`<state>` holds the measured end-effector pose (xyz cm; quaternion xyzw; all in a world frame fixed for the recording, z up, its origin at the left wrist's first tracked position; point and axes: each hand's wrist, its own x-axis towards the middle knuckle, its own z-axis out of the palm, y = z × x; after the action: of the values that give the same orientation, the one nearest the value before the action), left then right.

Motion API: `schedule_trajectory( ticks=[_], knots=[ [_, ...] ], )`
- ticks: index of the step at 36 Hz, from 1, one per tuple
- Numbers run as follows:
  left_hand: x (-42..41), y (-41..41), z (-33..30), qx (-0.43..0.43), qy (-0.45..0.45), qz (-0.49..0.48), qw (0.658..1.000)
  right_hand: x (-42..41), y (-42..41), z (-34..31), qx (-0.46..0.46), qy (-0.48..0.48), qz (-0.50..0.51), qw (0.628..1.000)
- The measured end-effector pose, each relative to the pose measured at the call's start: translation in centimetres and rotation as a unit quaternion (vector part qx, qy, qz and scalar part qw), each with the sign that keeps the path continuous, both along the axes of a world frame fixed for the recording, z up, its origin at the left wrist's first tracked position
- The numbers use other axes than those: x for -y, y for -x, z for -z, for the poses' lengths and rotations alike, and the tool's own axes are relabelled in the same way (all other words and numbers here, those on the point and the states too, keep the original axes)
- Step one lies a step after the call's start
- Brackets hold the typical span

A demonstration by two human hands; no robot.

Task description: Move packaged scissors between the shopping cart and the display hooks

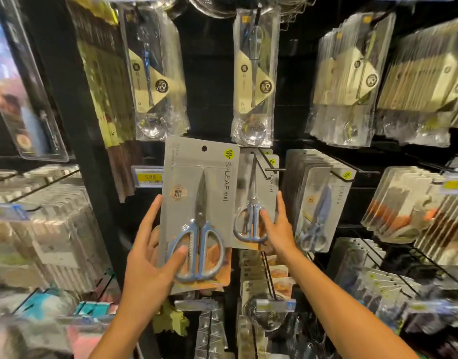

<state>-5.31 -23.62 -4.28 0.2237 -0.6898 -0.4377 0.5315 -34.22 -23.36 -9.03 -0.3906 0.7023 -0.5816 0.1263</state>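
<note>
— What's in your left hand (147,265)?
— I grip a pack of scissors (196,216) by its lower edge, thumb across the blue handles, beside the hook (264,164).
— And your right hand (277,226)?
— Fingers straight, touching the pack hanging on that hook (254,200).

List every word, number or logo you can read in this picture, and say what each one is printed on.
"SALEAF", followed by two Korean characters: on the scissors package held in the left hand.
"LEAF", partly hidden: on the hanging scissors package that the right hand touches.
"LEAF": on the next scissors package to the right.
"5.00": on the yellow price tag.
Round seal on the held package, ladle package labels and the other price tags: too blurred to read.
</note>
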Motion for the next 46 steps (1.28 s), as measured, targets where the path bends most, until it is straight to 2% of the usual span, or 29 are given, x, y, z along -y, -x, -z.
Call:
schedule_trajectory(
  ticks=[8,13,16,21,23,29,38,46],
  knots=[
    [-0.2,0.1,0.3,-0.005,0.002,0.001,1.0,-0.4,0.7,0.8,0.048,0.006,-0.024,0.999],
    [0.0,0.2,0.7,-0.012,-0.001,0.012,1.0,-2.8,-1.0,2.0,0.021,0.032,-0.017,0.999],
    [0.1,0.6,1.0,-0.015,0.007,0.015,1.0,-4.7,-2.9,1.4,-0.004,0.056,-0.056,0.997],
    [0.0,1.3,1.9,-0.033,-0.01,0.04,0.999,-7.6,-5.9,-1.7,0.027,0.099,-0.17,0.98],
    [-0.3,1.9,2.3,-0.031,-0.016,0.048,0.998,-8.5,-6.6,-2.6,0.013,0.104,-0.197,0.975],
    [-0.8,2.9,3.8,-0.013,-0.036,0.092,0.995,-9.9,-6.9,-2.1,0.002,0.104,-0.168,0.98],
    [0.2,4.0,5.6,0.076,-0.073,0.173,0.979,-12.6,-5.5,0.2,0.02,0.084,-0.129,0.988],
    [-0.1,6.4,4.8,0.1,-0.083,0.191,0.973,-13.6,-3.6,-0.1,0.024,0.098,-0.103,0.99]
  ],
)
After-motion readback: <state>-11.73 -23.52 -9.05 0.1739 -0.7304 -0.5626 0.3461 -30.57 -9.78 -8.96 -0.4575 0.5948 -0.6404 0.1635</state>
